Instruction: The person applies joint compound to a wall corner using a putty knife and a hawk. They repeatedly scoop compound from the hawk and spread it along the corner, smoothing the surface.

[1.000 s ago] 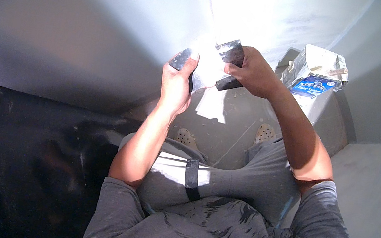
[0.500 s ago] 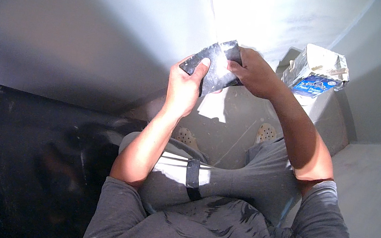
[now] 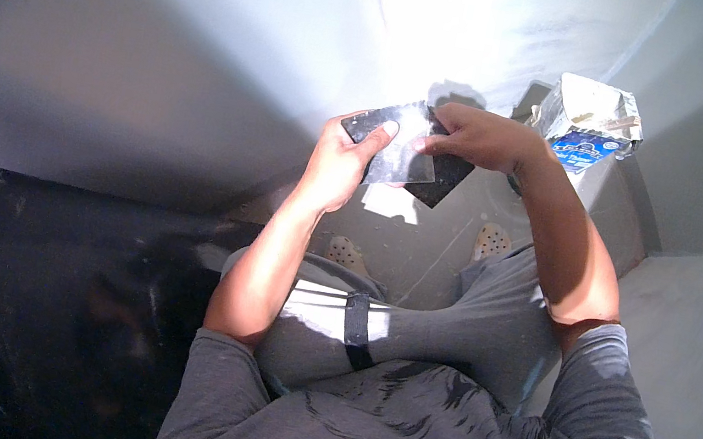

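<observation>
In front of me, my left hand (image 3: 341, 160) is closed on a thin, dark rectangular plate (image 3: 405, 160) with pale smears across it, the thumb pressed on its upper face. My right hand (image 3: 490, 139) is closed on a second flat black piece (image 3: 446, 185), which slants out from under the plate toward its lower right. The right fingertips touch or lie close to the plate's right edge. Bright light washes out part of the surfaces, and the fingers underneath are hidden. I cannot tell what kind of tool the two flat pieces are.
A torn-open, box-shaped container (image 3: 585, 128) with a blue label stands at the far right by the wall. Pale walls (image 3: 137, 53) enclose the corner. Below my hands, a white patch (image 3: 391, 203) lies on the grey floor (image 3: 429, 256), near my perforated shoes (image 3: 492, 241).
Both hands have shifted slightly nearer to me. The black piece in my right hand has turned and now sticks out below the plate, where it was mostly covered before.
</observation>
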Available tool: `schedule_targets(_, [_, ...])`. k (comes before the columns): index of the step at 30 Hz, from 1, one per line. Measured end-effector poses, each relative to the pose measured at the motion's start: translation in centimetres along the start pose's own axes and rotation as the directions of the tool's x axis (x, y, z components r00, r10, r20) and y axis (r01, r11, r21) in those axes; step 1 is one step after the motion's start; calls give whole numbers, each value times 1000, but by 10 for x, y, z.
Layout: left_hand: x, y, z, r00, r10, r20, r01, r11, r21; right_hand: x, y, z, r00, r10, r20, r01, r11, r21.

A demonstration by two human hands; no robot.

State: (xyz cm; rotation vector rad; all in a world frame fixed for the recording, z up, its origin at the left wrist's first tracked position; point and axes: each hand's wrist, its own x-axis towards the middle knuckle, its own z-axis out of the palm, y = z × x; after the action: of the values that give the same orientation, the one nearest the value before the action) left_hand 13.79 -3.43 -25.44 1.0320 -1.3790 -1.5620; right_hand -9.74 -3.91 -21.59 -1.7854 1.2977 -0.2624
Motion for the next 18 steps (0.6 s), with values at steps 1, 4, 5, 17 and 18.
schedule_targets(1, [2, -1, 1, 1000, -1, 1, 1, 999, -43, 2, 4, 0, 999, -18, -37, 20, 997, 73])
schedule_targets(4, [4, 3, 10, 992, -7, -122, -18, 980, -200, 13, 11, 5, 977, -110, -185, 146, 971, 192])
schedule_targets(5, [4, 6, 12, 983, -15, -182, -33, 966, -256, 16, 10, 6, 951, -172, -257, 218, 962, 164])
schedule_targets(17, [7, 13, -10, 877, 255, -407, -186, 962, 202, 12, 4, -6, 677, -162, -718, 448, 865, 227])
schedule_targets(18, [4, 17, -6, 910, 174, -375, -200, 979, -29, 6, -6, -6, 674, -154, -723, 443, 867, 227])
